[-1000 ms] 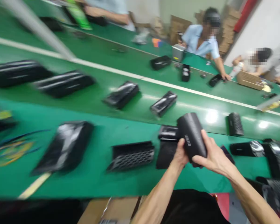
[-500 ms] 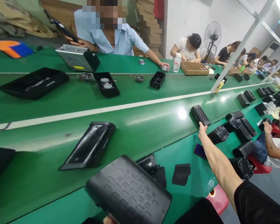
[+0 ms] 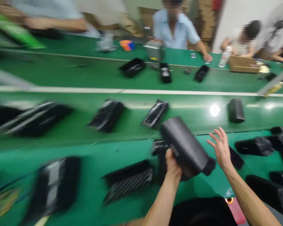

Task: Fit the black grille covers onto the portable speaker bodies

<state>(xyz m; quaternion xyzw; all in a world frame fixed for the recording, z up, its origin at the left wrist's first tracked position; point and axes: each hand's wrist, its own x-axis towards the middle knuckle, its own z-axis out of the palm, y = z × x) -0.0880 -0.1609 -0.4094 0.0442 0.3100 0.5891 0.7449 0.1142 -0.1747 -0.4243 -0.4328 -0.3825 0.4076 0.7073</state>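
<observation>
My left hand (image 3: 172, 165) grips a black plastic speaker housing (image 3: 185, 146) by its lower left side, tilted above the near bench. Its smooth curved face and a small row of slots are turned up. To its right, my right hand (image 3: 221, 149) is raised with the fingers spread and nothing in them. Beyond that hand, another black housing with a perforated face (image 3: 236, 110) stands on the green belt, apart from the fingers. Under the held housing, dark pieces are partly hidden, among them a black cylinder-like part (image 3: 159, 147).
Black half shells (image 3: 155, 113) lie along the belt (image 3: 191, 106). A perforated shell (image 3: 129, 180) rests on the near bench at left. Several finished-looking housings (image 3: 253, 146) crowd the right. A slanting white post (image 3: 275, 82) rises at right. Co-workers sit across, one in a blue shirt (image 3: 176, 29).
My view has swung left. My right hand has let go of the housing on the belt and drawn back. My left hand has lifted its housing and turned the smooth face up.
</observation>
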